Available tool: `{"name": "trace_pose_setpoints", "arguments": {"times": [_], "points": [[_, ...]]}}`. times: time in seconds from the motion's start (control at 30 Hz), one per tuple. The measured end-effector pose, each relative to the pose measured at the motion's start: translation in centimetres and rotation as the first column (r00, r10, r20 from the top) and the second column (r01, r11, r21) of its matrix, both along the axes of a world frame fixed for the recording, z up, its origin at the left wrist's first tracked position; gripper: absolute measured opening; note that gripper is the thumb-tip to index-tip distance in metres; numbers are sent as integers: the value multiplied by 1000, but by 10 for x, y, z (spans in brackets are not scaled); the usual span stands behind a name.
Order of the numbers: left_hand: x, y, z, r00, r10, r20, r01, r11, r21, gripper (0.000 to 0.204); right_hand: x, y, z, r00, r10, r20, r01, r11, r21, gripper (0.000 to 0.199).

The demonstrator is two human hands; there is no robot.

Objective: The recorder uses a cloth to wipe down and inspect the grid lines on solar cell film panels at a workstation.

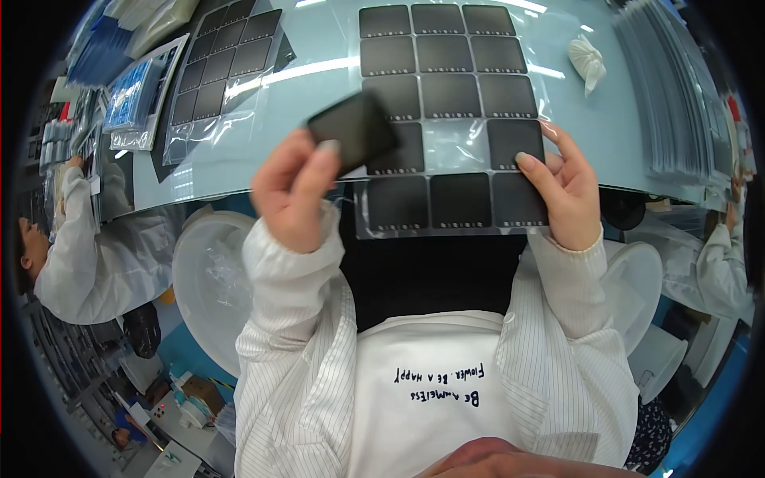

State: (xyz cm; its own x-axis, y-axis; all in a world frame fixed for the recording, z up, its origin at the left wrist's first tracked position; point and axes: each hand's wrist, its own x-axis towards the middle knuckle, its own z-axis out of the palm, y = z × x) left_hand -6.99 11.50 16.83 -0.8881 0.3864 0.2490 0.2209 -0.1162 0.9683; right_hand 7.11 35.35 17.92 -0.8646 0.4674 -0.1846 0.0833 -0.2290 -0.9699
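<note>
Between the thumb and fingers of my left hand (pixel 296 187) is a dark rectangular panel (pixel 353 132), tilted and raised over the left side of a clear plastic sheet. My right hand (pixel 567 187) pinches the right edge of that clear pocket sheet (pixel 456 146), thumb on top. Rows of dark panels (pixel 450 95) fill most of its pockets, and one pocket in the fourth row, middle column, shows only clear plastic. The sheet's near end sticks out past the table edge toward me. What lies behind the held panel is hidden.
A second sheet of dark panels (pixel 217 68) lies at the far left, beside blue-and-white packs (pixel 134 95). A crumpled white wad (pixel 587 64) sits at the back right, near stacked clear sheets (pixel 677 95). White bins (pixel 209 279) stand below the table. Co-workers in white coats (pixel 96 259) sit at both sides.
</note>
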Motion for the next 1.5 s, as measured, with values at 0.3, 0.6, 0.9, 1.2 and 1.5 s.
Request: {"name": "trace_pose_setpoints", "arguments": {"times": [0.3,0.6,0.9,1.2,1.5], "points": [[1,-131,-14,953,-174,249,232,946,-228,25,-26,-25,-4,991,-101,-91,110,989,96,56],[-26,-192,-105,779,307,546,-287,950,-125,25,-6,8,13,997,-79,13,63,871,487,56],[-34,-167,-93,803,299,516,-209,951,-227,30,2,12,20,983,-185,-6,156,805,572,55],[-61,-148,21,992,116,39,-95,929,-359,22,4,5,31,988,-144,-54,144,747,649,45],[-141,-132,11,768,334,-547,-622,186,-760,93,7,-3,34,987,-145,-68,155,748,645,41]]}}
